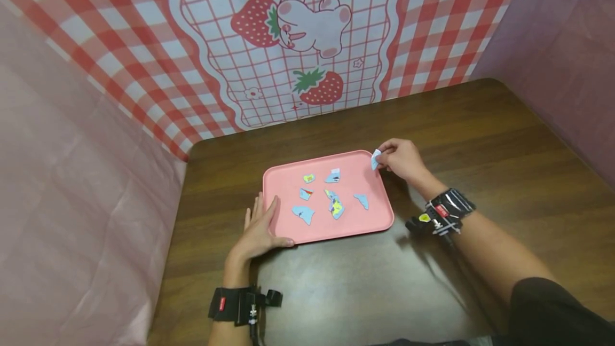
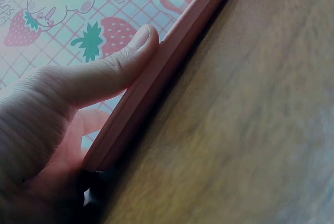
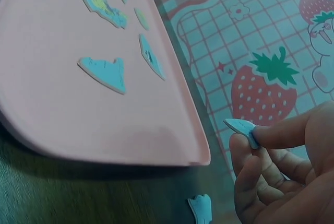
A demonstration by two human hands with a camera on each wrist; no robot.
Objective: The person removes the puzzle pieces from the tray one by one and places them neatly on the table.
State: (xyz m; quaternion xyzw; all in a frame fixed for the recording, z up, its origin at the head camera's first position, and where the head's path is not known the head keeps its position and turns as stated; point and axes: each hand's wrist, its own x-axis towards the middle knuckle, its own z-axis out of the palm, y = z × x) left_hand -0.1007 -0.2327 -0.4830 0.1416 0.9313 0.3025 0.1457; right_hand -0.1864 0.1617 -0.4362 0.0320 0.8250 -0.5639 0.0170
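Observation:
Between thumb and fingertips, my right hand pinches a small light-blue puzzle piece by the tray's far right corner. The pink tray carries several flat, irregular puzzle pieces: a large blue one, a blue-and-yellow one, a small yellow one and others. My left hand rests spread at the near left corner, thumb along the front edge, fingers along the left side. The left wrist view shows that thumb straight against the rim.
Another pale-blue piece lies off the tray, below my right hand; the hand hides it in the head view. The brown wooden table extends around the tray. A red-checked strawberry cloth hangs behind, with pink drapes at the sides.

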